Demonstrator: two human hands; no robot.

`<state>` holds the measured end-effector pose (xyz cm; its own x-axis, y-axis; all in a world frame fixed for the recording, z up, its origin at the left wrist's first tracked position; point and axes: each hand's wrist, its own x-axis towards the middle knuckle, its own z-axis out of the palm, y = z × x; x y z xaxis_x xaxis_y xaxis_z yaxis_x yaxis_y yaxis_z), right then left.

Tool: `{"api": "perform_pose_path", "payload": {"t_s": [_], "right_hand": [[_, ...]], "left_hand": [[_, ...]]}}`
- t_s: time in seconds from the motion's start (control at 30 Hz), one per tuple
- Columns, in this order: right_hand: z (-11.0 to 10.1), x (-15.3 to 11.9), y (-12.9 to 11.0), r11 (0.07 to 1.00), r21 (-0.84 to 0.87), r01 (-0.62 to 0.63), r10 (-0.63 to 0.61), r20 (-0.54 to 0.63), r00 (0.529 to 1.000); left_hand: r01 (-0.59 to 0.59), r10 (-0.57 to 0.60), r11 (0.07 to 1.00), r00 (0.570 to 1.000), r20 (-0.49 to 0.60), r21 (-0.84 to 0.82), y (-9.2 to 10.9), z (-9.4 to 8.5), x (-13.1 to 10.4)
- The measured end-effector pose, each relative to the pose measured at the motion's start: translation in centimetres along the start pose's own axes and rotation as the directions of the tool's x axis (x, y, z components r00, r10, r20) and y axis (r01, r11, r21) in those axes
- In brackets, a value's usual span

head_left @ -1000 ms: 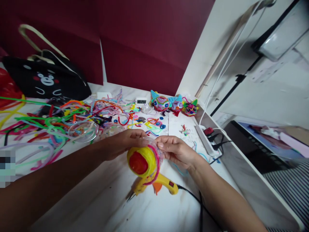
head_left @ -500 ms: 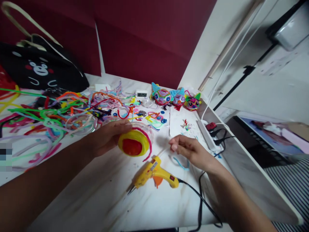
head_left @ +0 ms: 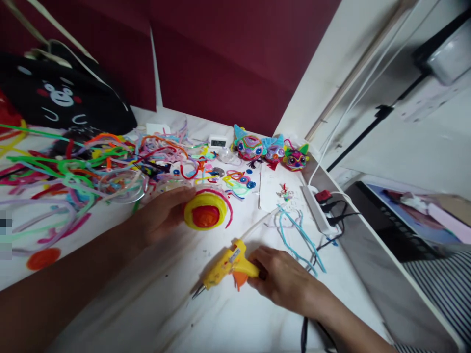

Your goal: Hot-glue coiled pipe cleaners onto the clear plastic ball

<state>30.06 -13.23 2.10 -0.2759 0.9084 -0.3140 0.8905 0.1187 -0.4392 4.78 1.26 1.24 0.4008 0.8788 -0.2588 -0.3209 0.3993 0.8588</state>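
Note:
My left hand point(head_left: 165, 213) is closed on the edge of a round craft piece point(head_left: 205, 215). It has a red-orange middle, a yellow ring, and a magenta pipe cleaner curling round its right side with a loose end. The left fingertips are partly hidden behind the piece. Over the table at the centre, my right hand point(head_left: 277, 274) wraps round the handle of a yellow glue gun point(head_left: 222, 267). The gun's metal nozzle points to the lower left, and a clear glue stick point(head_left: 257, 223) sticks out of its back. Its orange trigger shows below the body.
Tangled pipe cleaners point(head_left: 73, 171) spread over the left, before a black bag point(head_left: 62, 98). Light-blue pipe cleaners point(head_left: 300, 235) lie right of the gun. Decorated animal heads point(head_left: 250, 147) stand at the back. A power strip point(head_left: 319, 211) with plugs runs along the right-hand ledge.
My right hand has come down and closed round the glue gun's handle. The craft piece in my left hand has shifted up slightly. Light-blue pipe cleaners once behind my right hand now show.

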Motion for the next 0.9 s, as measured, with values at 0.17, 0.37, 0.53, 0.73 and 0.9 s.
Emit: {"api": "perform_pose_path", "payload": {"t_s": [0.17, 0.37, 0.53, 0.73, 0.9], "right_hand": [[-0.6, 0.1, 0.7, 0.974, 0.223, -0.041, 0.026, 0.069, 0.997], [-1.7, -0.8, 1.0, 0.822, 0.569, -0.02, -0.034, 0.084, 0.996], [-3.1, -1.9, -0.1, 0.718, 0.696, -0.003, 0.037, -0.034, 0.999], [-2.7, -2.3, -0.8, 0.682, 0.723, 0.107, 0.141, -0.273, 0.952], [-0.9, -1.4, -1.0, 0.646, 0.727, 0.233, 0.287, -0.514, 0.809]], "left_hand": [[-0.002, 0.002, 0.996, 1.0, -0.008, -0.092, -0.4, -0.5, 0.2], [-0.091, 0.093, 0.991, 0.995, 0.024, -0.095, -0.3, -0.3, -0.1], [-0.119, 0.121, 0.99, 0.992, 0.033, -0.073, -0.3, -0.2, -0.4], [-0.122, 0.122, 0.992, 0.992, 0.025, -0.015, -0.4, -0.4, -0.2], [-0.143, 0.143, 0.988, 0.99, 0.004, 0.065, -0.4, -0.4, -0.3]]}}
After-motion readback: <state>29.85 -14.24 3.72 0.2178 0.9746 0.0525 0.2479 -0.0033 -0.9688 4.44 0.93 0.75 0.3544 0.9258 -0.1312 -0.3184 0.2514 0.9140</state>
